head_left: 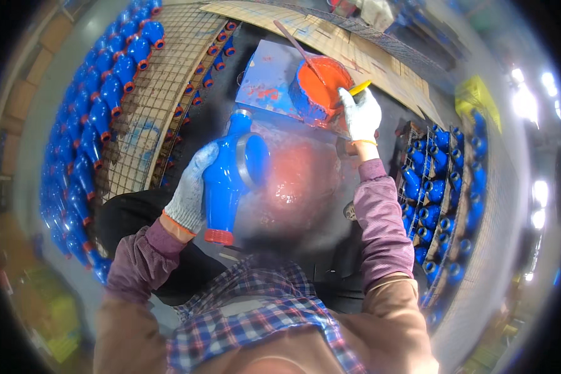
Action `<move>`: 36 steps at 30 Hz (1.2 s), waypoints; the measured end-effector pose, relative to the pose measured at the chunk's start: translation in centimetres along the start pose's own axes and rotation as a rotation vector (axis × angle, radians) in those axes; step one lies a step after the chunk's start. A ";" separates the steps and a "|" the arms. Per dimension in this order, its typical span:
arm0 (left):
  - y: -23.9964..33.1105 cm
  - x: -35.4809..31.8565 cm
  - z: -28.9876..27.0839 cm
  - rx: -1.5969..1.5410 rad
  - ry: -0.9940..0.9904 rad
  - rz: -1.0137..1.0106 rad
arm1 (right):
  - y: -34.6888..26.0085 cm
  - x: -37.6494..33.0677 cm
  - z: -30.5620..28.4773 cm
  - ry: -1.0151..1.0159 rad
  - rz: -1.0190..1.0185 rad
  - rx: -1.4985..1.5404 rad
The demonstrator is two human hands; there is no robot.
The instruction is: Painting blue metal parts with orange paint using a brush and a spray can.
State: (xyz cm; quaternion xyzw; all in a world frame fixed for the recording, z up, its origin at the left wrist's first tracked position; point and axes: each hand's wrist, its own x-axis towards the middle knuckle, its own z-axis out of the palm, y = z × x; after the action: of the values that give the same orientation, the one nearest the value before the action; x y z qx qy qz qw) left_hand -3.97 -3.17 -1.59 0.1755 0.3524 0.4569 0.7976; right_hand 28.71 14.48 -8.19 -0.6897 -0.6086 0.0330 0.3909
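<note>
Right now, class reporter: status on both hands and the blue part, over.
Left hand gripping blue valve body. Right hand holding yellow-handled brush at red paint tub. Nothing between them.

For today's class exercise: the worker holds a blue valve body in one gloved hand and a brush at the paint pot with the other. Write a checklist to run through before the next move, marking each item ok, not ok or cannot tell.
1. Left hand has a firm grip around the blue valve body: ok.
2. Right hand holds the yellow-handled brush at the pot's rim: ok.
3. Pot of orange-red paint has paint in it: ok.
4. Brush bristles loaded: cannot tell, hidden behind the hand.
5. Both hands gloved: ok.
6. Red end of the valve body fully coated: cannot tell from this angle.
</note>
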 end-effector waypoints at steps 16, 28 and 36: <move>-0.4 -1.7 6.4 1.366 -0.436 1.452 | 2.0 -7.3 -10.8 -0.076 0.646 0.833; -0.8 -0.9 10.9 1.609 -1.430 2.011 | -8.4 -10.3 -19.2 -0.342 0.210 0.661; -1.6 -0.8 10.8 1.654 -1.459 1.888 | -9.8 -11.9 -21.7 -0.195 0.002 0.639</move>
State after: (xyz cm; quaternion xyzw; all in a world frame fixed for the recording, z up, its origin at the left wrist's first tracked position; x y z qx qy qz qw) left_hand 4.50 -4.21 5.19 0.9276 -0.2111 0.2824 -0.1237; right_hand 28.98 -7.09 7.37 -0.5263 -0.6015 0.2887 0.5272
